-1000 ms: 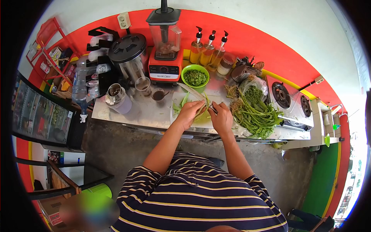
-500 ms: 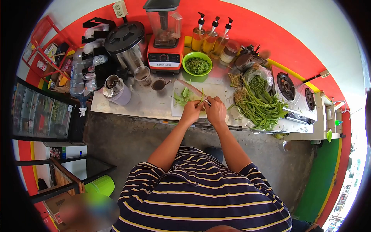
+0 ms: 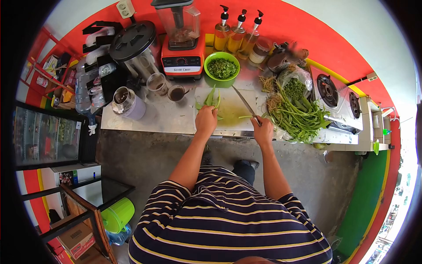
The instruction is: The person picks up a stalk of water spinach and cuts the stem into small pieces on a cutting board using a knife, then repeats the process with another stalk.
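My left hand (image 3: 206, 120) is closed on some leafy greens (image 3: 210, 99) over the left side of a white cutting board (image 3: 237, 94). The leaves point away from me. In my right hand (image 3: 263, 131), at the board's right front edge, is a knife (image 3: 245, 101) with its blade slanting up and left over the board. A short pale stem piece (image 3: 244, 117) lies by the knife's handle end. Green wet stains mark the board's middle. Behind it stands a green bowl (image 3: 222, 83) of chopped greens (image 3: 222, 68).
A large bundle of long-stemmed greens (image 3: 299, 116) lies right of the board, beside a plastic bag of small leaves (image 3: 293, 85) and a gas stove (image 3: 336, 99). A red blender (image 3: 182, 59), pump bottles (image 3: 237, 38) and a cup of dark liquid (image 3: 177, 93) stand behind and left.
My hands, close together over the board before, have moved apart. The left went left with the greens; the right drew right and toward me with the knife. The view has shifted slightly.
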`<action>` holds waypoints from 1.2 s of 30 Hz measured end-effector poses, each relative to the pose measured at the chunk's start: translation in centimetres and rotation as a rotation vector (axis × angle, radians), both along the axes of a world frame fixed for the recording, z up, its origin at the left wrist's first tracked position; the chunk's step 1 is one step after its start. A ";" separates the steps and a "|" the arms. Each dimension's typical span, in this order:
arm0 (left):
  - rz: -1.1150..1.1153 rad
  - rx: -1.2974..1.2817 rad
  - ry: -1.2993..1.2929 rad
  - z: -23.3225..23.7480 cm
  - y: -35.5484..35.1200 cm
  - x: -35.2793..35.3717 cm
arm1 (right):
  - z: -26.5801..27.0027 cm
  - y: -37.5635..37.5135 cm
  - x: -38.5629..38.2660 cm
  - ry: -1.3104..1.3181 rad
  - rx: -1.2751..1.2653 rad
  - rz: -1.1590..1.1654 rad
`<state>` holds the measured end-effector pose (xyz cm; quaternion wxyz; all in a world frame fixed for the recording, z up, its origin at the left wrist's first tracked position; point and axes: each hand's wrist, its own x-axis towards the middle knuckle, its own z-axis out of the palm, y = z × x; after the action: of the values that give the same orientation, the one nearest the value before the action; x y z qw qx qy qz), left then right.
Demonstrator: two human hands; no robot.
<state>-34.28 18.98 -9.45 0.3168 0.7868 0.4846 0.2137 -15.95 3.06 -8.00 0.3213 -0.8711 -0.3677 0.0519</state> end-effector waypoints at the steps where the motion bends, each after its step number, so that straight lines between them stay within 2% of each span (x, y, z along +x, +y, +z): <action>1: -0.009 -0.042 0.062 0.2 0.1 0.4 | -0.4 -0.8 0.0 0.069 0.026 -0.030; 2: -0.018 -0.043 0.057 0.0 0.0 0.8 | -0.9 -1.4 -0.1 0.080 0.121 -0.019; 3: 0.001 0.112 0.099 -0.2 -0.4 1.2 | -0.4 -2.0 -0.2 0.074 0.119 -0.029; 4: 0.020 0.268 0.140 -0.3 -0.8 1.6 | 0.0 -2.6 -0.3 0.185 0.099 -0.071; 5: 0.006 0.263 0.133 -0.4 -1.4 2.2 | 0.5 -3.2 -0.4 0.297 0.078 -0.115; 6: 0.065 0.378 0.152 0.9 -2.3 2.9 | 0.5 -3.8 -0.4 0.349 0.136 -0.135; 7: 0.125 0.489 0.171 1.6 -3.0 3.6 | 0.6 -4.6 -0.4 0.344 0.128 -0.151; 8: 0.109 0.479 0.163 0.9 -3.5 4.3 | 0.7 -5.5 -0.3 0.373 0.124 -0.200; 10: -0.173 0.371 0.019 -1.1 -4.1 6.0 | 1.4 -7.0 -0.2 0.391 0.120 -0.268; 13: -0.326 0.242 -0.039 -3.2 -5.3 8.5 | 2.1 -9.3 0.1 0.453 0.105 -0.332; 17: -0.376 0.187 -0.041 -4.9 -6.1 9.9 | 3.6 -11.6 0.4 0.584 0.184 -0.330; 20: -0.357 0.146 0.019 -5.4 -6.1 9.8 | 4.1 -12.3 0.2 0.648 0.245 -0.307; 22: -0.268 -0.214 -0.185 -4.9 -5.9 9.4 | 4.5 -12.2 -0.2 0.658 0.287 -0.293; 23: -0.274 -0.205 -0.183 -4.6 -5.8 9.1 | 4.7 -12.0 -0.5 0.664 0.291 -0.269; 25: -0.247 -0.627 -0.452 -3.7 -5.8 8.0 | 5.3 -11.5 -1.3 0.675 0.302 -0.237; 26: -0.245 -0.613 -0.450 -3.3 -5.7 7.4 | 5.5 -11.0 -1.7 0.675 0.314 -0.213; 28: -0.202 -0.955 -0.558 -1.1 -5.3 5.9 | 5.6 -10.0 -2.2 0.681 0.338 -0.174; 29: -0.193 -0.939 -0.558 -0.2 -5.0 5.2 | 5.6 -9.5 -2.2 0.707 0.300 -0.141; 31: -0.158 -1.057 -0.749 1.0 -4.3 3.7 | 5.8 -8.1 -2.7 0.739 0.266 -0.088; 35: -0.119 -0.995 -0.911 4.0 -2.7 1.0 | 8.0 -4.5 -3.8 0.641 0.215 0.128; 36: -0.103 -0.973 -0.967 5.1 -2.5 0.3 | 8.9 -3.5 -4.2 0.519 0.221 0.253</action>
<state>-33.95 16.51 -4.32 0.8247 0.3931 0.2916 0.2836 -20.12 -0.40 0.86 0.4882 -0.7359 -0.3824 0.2717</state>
